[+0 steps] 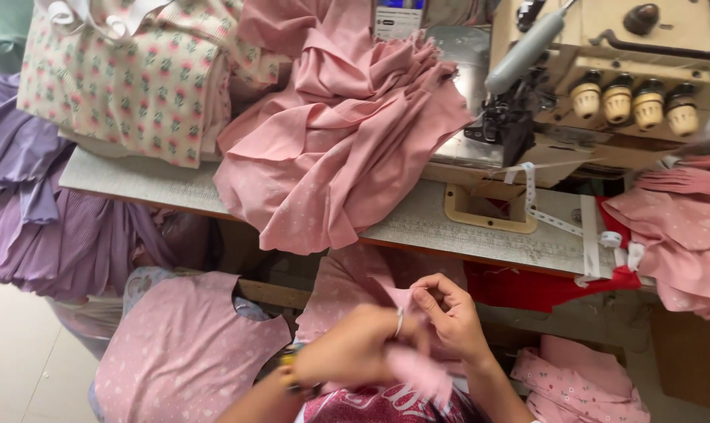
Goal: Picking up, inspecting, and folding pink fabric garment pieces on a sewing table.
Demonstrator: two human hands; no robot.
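Low in the head view, in front of the table edge, my left hand (pixel 353 346) and my right hand (pixel 447 315) meet over a small pink fabric piece (pixel 414 374). Both hands pinch it, the left from the left side with a ring showing, the right from above with fingers curled. The piece hangs blurred below my fingers. Under my hands lies more pink dotted cloth (pixel 347 291) on my lap. A bracelet sits on my left wrist.
A beige sewing machine (pixel 605 70) with four thread knobs stands at the back right on a grey table (pixel 417 223). A pile of pink cloth (pixel 339 141) and floral cloth (pixel 128 78) cover the table. Purple cloth (pixel 49 227) hangs left; more pink pieces (pixel 684 227) lie right.
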